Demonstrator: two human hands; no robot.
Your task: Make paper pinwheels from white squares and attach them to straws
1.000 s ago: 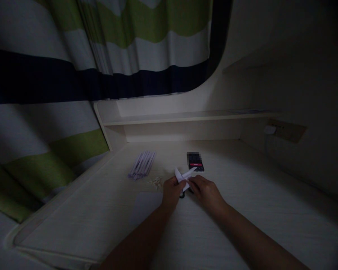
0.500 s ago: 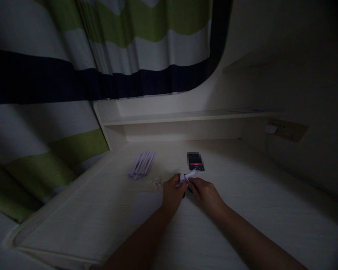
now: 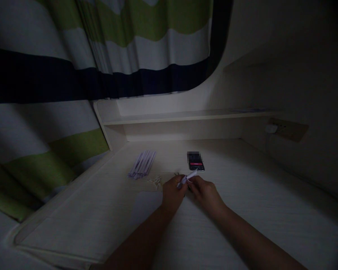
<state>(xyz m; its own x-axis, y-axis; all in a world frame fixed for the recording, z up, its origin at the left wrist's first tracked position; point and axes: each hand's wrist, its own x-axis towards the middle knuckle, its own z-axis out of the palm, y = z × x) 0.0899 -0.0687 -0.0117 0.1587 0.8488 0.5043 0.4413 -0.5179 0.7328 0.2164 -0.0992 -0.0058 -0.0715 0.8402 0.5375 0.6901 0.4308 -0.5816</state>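
Note:
The scene is dim. Over the pale wooden desk (image 3: 242, 210), my left hand (image 3: 172, 194) and my right hand (image 3: 206, 193) meet around a small piece of white paper (image 3: 189, 176) rolled into a narrow strip, its tip pointing up and to the right. Both hands pinch it between the fingertips. Something dark lies under my hands, mostly hidden. A phone (image 3: 195, 162) with a lit screen lies just beyond the paper.
A bundle of rolled paper strips (image 3: 142, 164) lies to the left, with small paper bits (image 3: 155, 181) near it. A flat white sheet (image 3: 145, 210) rests by my left wrist. A low shelf (image 3: 186, 116) runs along the back; a striped curtain (image 3: 73, 67) hangs on the left; a wall socket (image 3: 284, 129) is on the right.
The paper, spread in wide flaps a second ago, is now rolled tight into a thin strip between my fingers. My hands have drawn slightly closer together.

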